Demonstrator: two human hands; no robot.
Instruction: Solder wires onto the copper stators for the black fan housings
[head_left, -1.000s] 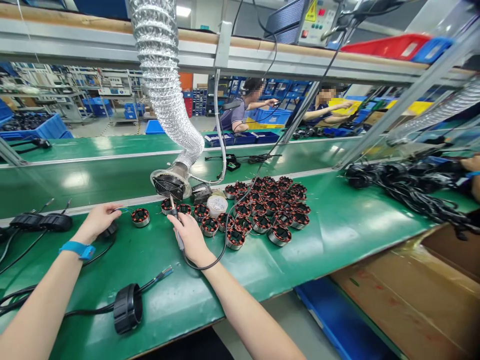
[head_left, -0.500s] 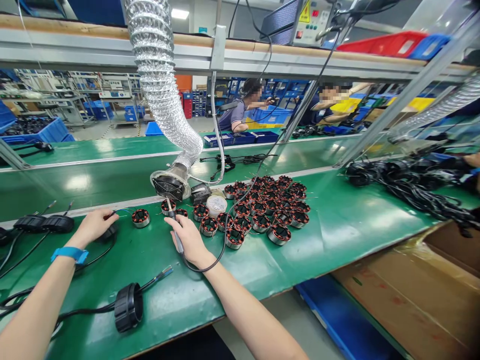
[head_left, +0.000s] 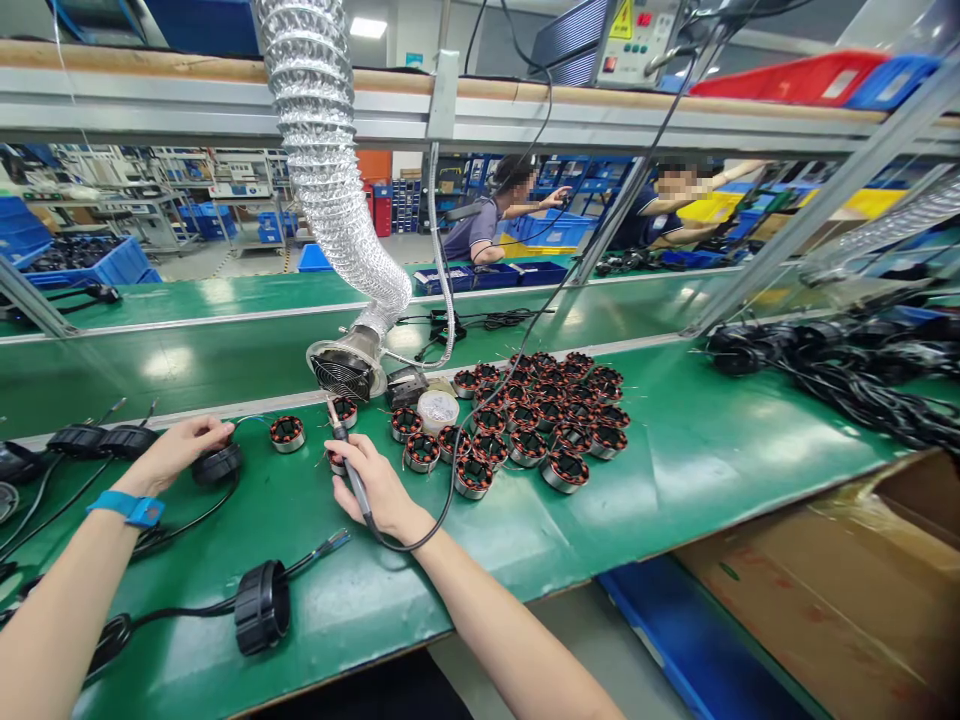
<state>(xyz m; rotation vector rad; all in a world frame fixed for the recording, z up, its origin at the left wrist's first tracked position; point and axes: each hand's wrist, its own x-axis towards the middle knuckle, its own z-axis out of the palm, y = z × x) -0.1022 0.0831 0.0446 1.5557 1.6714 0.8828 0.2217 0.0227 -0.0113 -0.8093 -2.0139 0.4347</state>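
Note:
My right hand is closed round a soldering iron, its tip pointing up towards the fume hood; a small stator peeks out just under the iron. My left hand, with a blue wristband, has its fingers curled over thin wires beside a black round housing. A lone copper-wound stator lies between my hands. A heap of several stators sits to the right of a white pot.
A silver flexible duct hangs down to the hood. Black housings with cables lie at the left and near the front edge. A cable pile is at the right, a cardboard box below. Two people work at the far bench.
My right hand with the iron has drawn slightly back and left. My left hand has shifted a little left, so the black housing beside it shows. The view has moved a bit.

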